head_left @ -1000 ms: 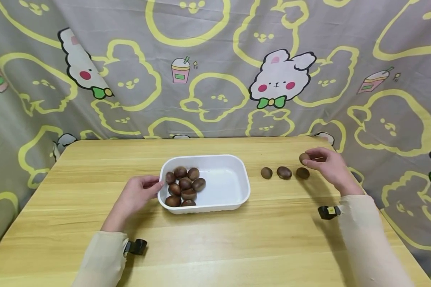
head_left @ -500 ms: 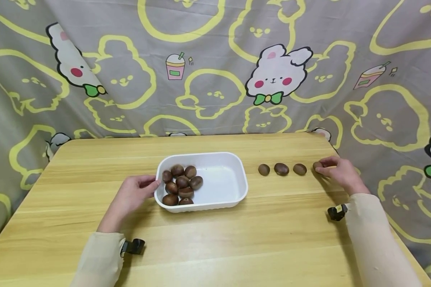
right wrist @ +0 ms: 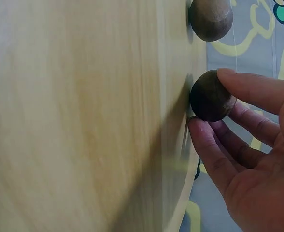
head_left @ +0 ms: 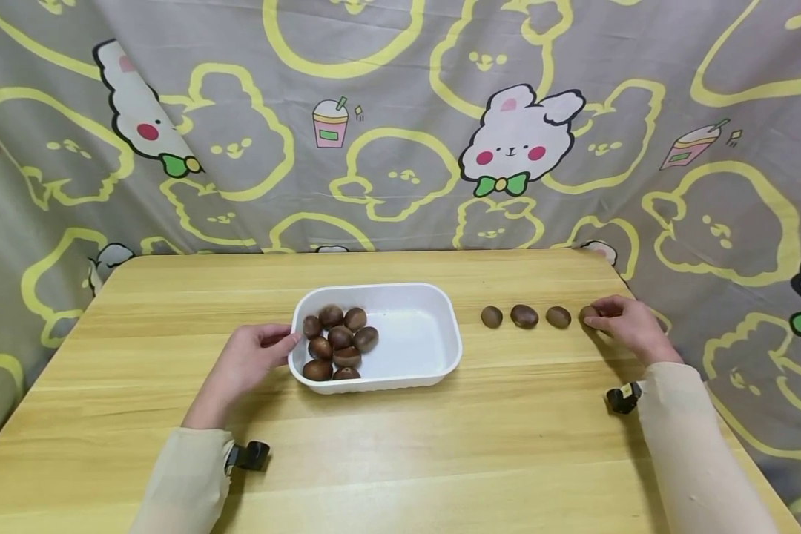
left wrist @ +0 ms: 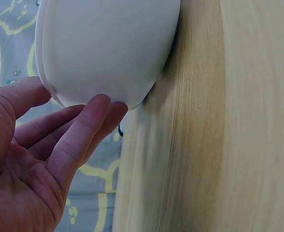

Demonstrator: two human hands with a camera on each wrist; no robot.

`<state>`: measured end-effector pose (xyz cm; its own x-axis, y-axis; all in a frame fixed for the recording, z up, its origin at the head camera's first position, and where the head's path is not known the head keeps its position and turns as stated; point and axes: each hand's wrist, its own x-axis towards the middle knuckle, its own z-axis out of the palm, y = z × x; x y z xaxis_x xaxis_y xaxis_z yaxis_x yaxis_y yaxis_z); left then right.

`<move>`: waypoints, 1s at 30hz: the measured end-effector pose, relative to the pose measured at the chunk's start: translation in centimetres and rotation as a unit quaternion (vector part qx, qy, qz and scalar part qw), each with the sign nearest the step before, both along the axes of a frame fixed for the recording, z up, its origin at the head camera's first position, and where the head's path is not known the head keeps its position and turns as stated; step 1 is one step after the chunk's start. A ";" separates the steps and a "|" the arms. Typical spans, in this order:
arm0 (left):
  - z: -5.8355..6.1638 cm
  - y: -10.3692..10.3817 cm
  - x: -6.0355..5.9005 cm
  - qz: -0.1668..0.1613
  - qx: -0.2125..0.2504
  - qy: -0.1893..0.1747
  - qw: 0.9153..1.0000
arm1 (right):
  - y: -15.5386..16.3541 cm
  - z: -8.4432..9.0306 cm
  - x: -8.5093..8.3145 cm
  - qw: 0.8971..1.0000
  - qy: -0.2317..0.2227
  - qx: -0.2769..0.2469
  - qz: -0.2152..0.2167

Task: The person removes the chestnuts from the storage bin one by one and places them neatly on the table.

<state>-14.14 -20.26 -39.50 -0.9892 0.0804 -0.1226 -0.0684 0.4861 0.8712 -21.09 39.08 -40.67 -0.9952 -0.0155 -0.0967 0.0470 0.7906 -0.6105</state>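
The right hand point(head_left: 624, 326) pinches a chestnut point(right wrist: 210, 95) on the table point(head_left: 440, 445), at 3 o'clock of a row of three. It looks small, hard, smooth and prone to roll; hold its sides. The left hand's point(head_left: 243, 367) relaxed fingers touch the tray point(head_left: 450, 348). The table edge lies just at 3 o'clock; open room at 6.

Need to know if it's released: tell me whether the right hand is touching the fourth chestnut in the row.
Touching. The right wrist view shows the right hand pinching the chestnut between thumb and fingertips as it sits on the table.

Brown chestnuts point(head_left: 339, 343), white tray point(head_left: 434, 354)
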 end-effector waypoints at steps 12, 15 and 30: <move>-0.1 0.1 0.0 -0.012 0.000 0.012 1.000 | -0.1 0.1 0.5 0.998 0.037 -0.031 -0.028; -0.3 0.2 -0.1 -0.016 0.002 0.013 1.000 | -0.6 0.6 0.6 0.995 0.076 -0.040 -0.056; 0.0 0.1 0.1 -0.006 -0.012 0.009 1.000 | -13.2 4.9 0.3 0.978 0.142 -0.149 0.038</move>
